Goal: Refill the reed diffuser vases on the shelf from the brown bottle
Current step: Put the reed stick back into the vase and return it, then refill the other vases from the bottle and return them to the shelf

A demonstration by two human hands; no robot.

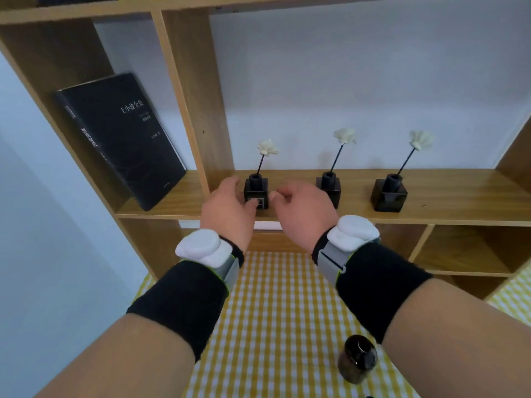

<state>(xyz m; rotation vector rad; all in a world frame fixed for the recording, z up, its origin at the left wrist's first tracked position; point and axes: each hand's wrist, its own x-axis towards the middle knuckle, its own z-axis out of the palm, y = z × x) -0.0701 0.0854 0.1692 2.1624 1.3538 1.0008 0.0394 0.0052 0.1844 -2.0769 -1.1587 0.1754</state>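
Three black square diffuser vases stand on the wooden shelf [448, 191], each holding a black reed topped with a white flower: the left vase [256, 188], the middle vase [329, 185] and the right vase [389, 195]. My left hand [227, 208] reaches to the left vase, its fingertips against the lower front and its thumb spread apart to the left. My right hand [301, 214] hovers just right of that vase with loosely curled fingers, holding nothing. The brown bottle [357, 359] stands upright and capless on the yellow checked tablecloth [273, 311], under my right forearm.
A black book [120, 139] leans in the shelf compartment to the left, behind a wooden divider [198, 110]. Lower cubbies [459, 254] open at the right below the shelf board. A pale wall lies on the left.
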